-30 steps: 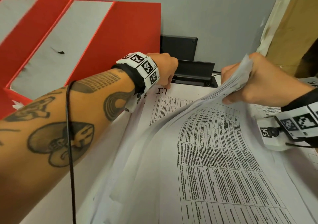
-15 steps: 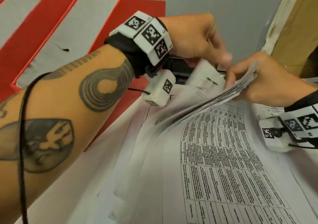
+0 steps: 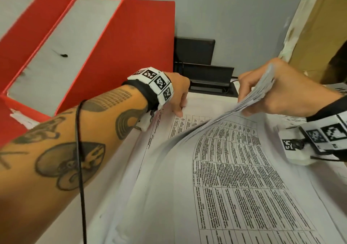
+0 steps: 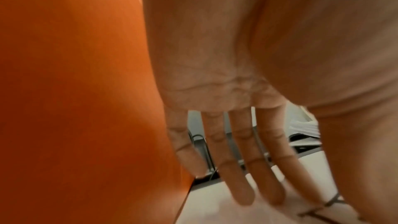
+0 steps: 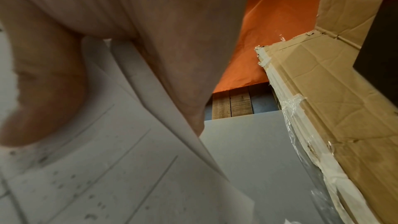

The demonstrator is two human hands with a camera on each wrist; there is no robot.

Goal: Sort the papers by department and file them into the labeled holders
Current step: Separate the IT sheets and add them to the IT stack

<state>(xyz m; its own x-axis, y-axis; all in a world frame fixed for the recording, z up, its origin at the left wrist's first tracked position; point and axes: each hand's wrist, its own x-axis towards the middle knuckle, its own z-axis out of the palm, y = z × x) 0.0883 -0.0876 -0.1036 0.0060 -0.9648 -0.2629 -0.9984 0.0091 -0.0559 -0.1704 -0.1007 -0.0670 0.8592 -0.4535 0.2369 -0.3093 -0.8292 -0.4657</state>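
The right hand (image 3: pixel 281 91) has its fingers curled around the far edge of a thick bundle of papers (image 3: pixel 259 93), thumb on one side and the rest on the other, lifting that edge so the printed sheets bow upward off the stack (image 3: pixel 234 178) below. The left hand (image 3: pixel 178 91) is spread, its fingers (image 4: pixel 241 176) straight and slightly apart, tips pressing the top of the uncovered sheet (image 3: pixel 187 123) that lies flat on the tabletop (image 3: pixel 120 197).

The left wrist view shows each straight finger against the white page, right beside the red wall of a file holder (image 4: pixel 75 91); from above, the head view shows only that hand's back. The right wrist view shows a taped cardboard box (image 5: pixel 323 91) close on the right.

The left forearm reaches forward across the holders (image 3: pixel 75 46); the right wrist is cocked upward.
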